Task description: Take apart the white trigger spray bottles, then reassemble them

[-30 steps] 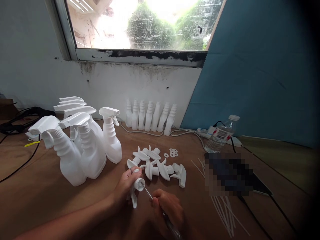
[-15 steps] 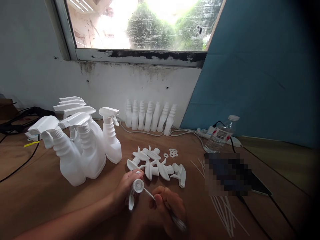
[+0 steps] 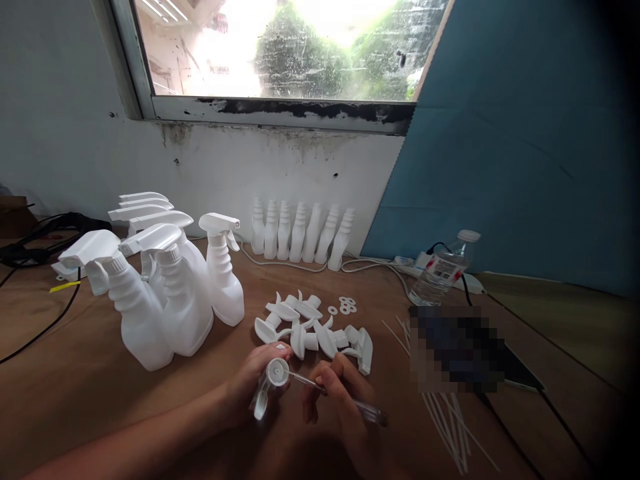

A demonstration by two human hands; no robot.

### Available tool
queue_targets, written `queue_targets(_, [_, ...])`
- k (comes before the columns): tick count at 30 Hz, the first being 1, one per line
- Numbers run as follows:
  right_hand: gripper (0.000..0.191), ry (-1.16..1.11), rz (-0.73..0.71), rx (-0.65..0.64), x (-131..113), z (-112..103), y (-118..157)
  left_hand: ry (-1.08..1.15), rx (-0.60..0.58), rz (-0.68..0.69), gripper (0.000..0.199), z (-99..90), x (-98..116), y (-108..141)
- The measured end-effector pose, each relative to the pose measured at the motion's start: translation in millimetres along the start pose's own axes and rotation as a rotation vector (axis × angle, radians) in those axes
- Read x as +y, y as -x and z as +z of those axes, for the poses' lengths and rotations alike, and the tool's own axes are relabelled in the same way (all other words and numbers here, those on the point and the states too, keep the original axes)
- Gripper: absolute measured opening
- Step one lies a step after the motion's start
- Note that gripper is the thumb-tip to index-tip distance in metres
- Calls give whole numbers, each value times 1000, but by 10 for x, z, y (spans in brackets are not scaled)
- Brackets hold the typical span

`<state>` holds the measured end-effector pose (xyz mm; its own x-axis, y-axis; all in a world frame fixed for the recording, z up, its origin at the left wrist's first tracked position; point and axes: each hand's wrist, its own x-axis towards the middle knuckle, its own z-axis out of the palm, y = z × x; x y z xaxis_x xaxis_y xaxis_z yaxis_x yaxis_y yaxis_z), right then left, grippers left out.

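My left hand [image 3: 260, 373] is closed around a white spray trigger head [image 3: 277, 372], its round collar turned open side toward me and its lever hanging below. My right hand [image 3: 340, 397] grips a slim tool with a thin metal shaft [image 3: 305, 381] and a clear handle [image 3: 369, 411]. The tool's tip is at the collar's right rim; whether it touches the inside I cannot tell. Just beyond my hands lie several loose white trigger heads [image 3: 329, 340]. Several small white washers [image 3: 345, 306] are behind them.
Assembled white spray bottles [image 3: 187, 313] stand at the left. A row of white bottles without heads [image 3: 300, 233] lines the wall. On the right are thin white tubes [image 3: 450, 427], a clear water bottle [image 3: 440, 273], a blurred dark device [image 3: 520, 367] and cables.
The tool in my right hand has tilted nearer to level, its handle swinging up and right. My left hand and the trigger head have barely shifted.
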<state>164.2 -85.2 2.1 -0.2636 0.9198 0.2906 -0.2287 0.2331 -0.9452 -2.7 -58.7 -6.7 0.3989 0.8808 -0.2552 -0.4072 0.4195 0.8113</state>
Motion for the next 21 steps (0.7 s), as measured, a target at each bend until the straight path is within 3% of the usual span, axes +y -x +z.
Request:
queue_targets(5, [27, -207, 47, 30, 83, 6, -23, -10, 8, -10, 29, -9, 3, -10])
queue_targets(21, [23, -328, 60, -52, 128, -18, -59, 65, -4, -60, 24, -16, 31, -20])
